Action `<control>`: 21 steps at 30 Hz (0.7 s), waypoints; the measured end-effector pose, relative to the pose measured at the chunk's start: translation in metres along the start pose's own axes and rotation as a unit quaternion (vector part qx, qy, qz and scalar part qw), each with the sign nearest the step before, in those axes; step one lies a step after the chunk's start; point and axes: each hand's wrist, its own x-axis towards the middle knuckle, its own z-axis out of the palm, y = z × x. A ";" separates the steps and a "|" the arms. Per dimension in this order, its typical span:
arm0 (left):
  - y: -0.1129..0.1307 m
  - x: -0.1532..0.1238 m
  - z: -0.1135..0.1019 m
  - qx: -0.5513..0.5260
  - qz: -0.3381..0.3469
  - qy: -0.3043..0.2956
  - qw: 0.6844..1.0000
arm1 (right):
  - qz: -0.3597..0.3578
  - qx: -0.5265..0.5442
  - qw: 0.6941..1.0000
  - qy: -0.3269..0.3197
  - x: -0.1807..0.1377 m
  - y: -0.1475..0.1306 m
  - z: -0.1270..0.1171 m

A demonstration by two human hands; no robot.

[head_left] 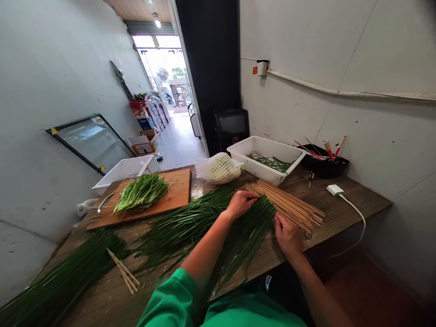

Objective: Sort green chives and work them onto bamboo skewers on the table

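Note:
My left hand [241, 203] reaches over the long green garlic chives [185, 222], its fingertips pinched at the top ends of the nearer bunch. My right hand [289, 234] is closed at the right side of that same bunch, fingers curled against the chive ends. Just beyond both hands lies a wide bundle of thin wooden skewers [293, 206], touching the chive tips. A few loose skewers [123, 270] lie on the table at the left, beside another dark bunch of long chives [68, 277].
A wooden cutting board [180, 186] bears cut green stems [143, 190]. Behind stand a white tub [269, 172] with some chives, a net-wrapped bundle [220, 168] and a black tray [323, 165]. A white charger [334, 190] with cable lies near the right edge.

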 end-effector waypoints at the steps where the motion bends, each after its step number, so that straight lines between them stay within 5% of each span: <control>1: 0.000 0.000 -0.003 0.010 0.004 -0.009 1.000 | 0.000 0.003 1.000 0.003 0.000 0.000 0.000; 7: -0.015 -0.001 -0.036 0.217 -0.124 0.065 0.966 | 0.001 -0.008 1.000 0.015 0.000 0.001 0.003; 15: -0.036 -0.002 -0.035 0.384 -0.179 -0.036 0.905 | -0.004 -0.007 1.000 0.014 0.000 0.004 0.004; 21: -0.036 -0.001 -0.030 0.316 -0.156 -0.015 0.936 | -0.003 -0.010 1.000 0.019 0.000 0.004 0.005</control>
